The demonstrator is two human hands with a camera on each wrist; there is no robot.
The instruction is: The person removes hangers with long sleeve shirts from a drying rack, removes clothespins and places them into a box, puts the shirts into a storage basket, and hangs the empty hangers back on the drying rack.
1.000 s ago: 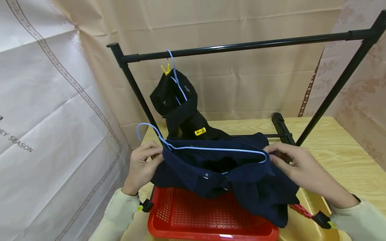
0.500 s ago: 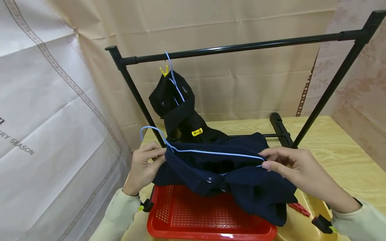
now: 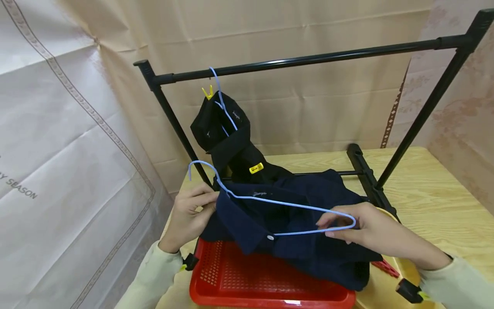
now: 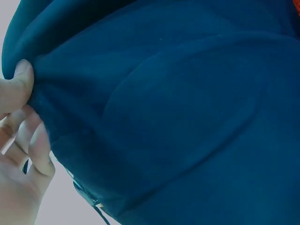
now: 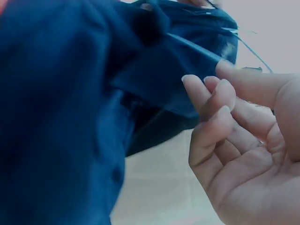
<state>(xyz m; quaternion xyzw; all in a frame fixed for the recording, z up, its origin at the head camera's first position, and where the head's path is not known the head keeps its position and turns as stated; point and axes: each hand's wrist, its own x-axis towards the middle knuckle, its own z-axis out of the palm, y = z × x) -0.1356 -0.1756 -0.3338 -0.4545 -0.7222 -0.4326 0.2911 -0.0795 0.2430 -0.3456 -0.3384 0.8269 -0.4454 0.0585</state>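
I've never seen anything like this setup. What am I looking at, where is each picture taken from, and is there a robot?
No robot shows here, just a person's two bare hands. The wide view comes from a camera worn on the head, looking forward and down. The two close-ups come from cameras worn on the wrists, one for each hand; cloth fills much of both.

The left hand pinches the dark blue shirt near its collar. The right hand holds one end of a blue hanger.

On the table are a red basket, partly covered by the shirt, and a yellow tub. A black rack stands behind, with a black garment hanging from it.
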